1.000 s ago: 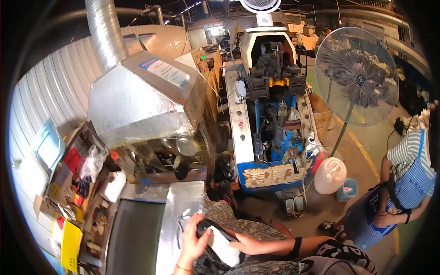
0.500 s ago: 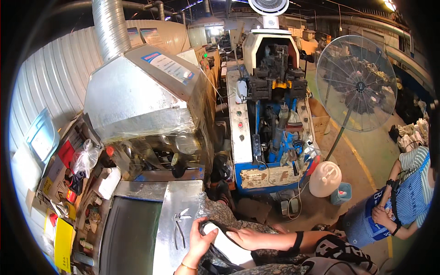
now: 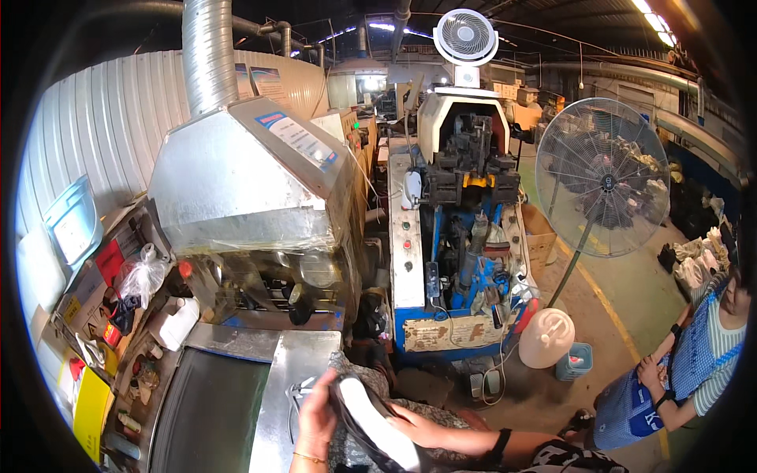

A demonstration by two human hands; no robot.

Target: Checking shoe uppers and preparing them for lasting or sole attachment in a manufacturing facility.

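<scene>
Over my lap is what looks like a shoe upper on a last, turned bottom up, with a long white underside and a black edge round it. My left hand is at its left side near the far end, fingers bent against the black edge. My right hand grips the opposite edge, its fingers partly hidden by the shoe. Next to my left hand, metal pliers lie on the bare metal table strip, partly covered by that hand.
To the left runs a dark conveyor belt below a metal hood. A blue machine stands ahead. A large fan, a beige jug and a blue bucket are to the right. A person in a blue apron is at far right.
The view has tilted up and shifted a little. My left hand has moved from round the shoe's far end down along its left side and now overlaps the pliers. My right hand stays on the shoe.
</scene>
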